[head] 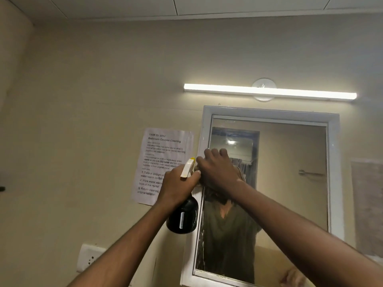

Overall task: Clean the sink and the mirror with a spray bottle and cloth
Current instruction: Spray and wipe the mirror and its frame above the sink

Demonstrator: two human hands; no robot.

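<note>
While the left hand grips the spray bottle, the right hand touches its nozzle.

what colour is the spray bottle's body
Black, with a white and yellow trigger head; the head view shows the spray bottle clearly, held in the left hand.

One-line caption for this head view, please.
Left hand grips a black spray bottle with a white-and-yellow trigger head while the right hand presses a cloth to the white-framed wall mirror.
</note>
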